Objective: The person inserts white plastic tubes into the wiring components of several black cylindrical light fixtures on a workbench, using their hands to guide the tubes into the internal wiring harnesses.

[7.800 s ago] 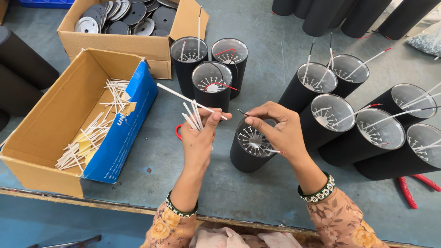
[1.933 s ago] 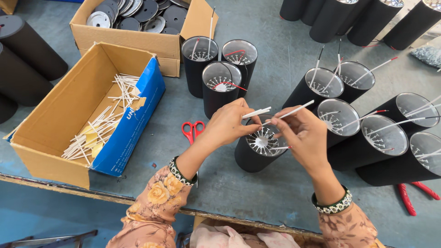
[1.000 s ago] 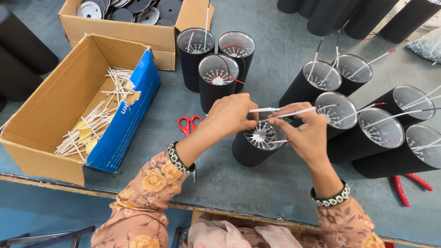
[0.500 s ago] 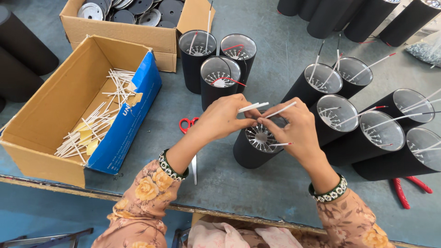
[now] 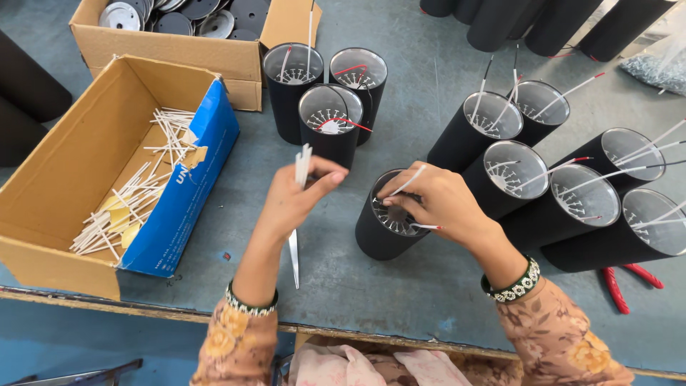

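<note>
Right hand point(image 5: 439, 202) pinched one white sleeved wire point(image 5: 409, 180) over the mouth of the black tube point(image 5: 382, 223) standing mid-bench; left hand point(image 5: 294, 200) gripped a spare bundle of white wires point(image 5: 301, 166) beside it. Judged best practice: steady the tube, feed the tip straight into a hole of the perforated disc. Surface was a grey-blue workbench point(image 5: 400, 286) carrying more black tubes, a cardboard box of wires point(image 5: 107, 171) and red pliers point(image 5: 622, 286).

A long cardboard box with a blue flap point(image 5: 78, 179) is lying at the table's left, thin white sticks point(image 5: 128, 207) sitting in it. Behind it, a second cardboard box point(image 5: 179, 50) is holding round metal discs point(image 5: 179, 11). Three upright black tubes point(image 5: 325, 100) are standing right of that box; more black tubes point(image 5: 564, 186) are lying tilted at the right.
</note>
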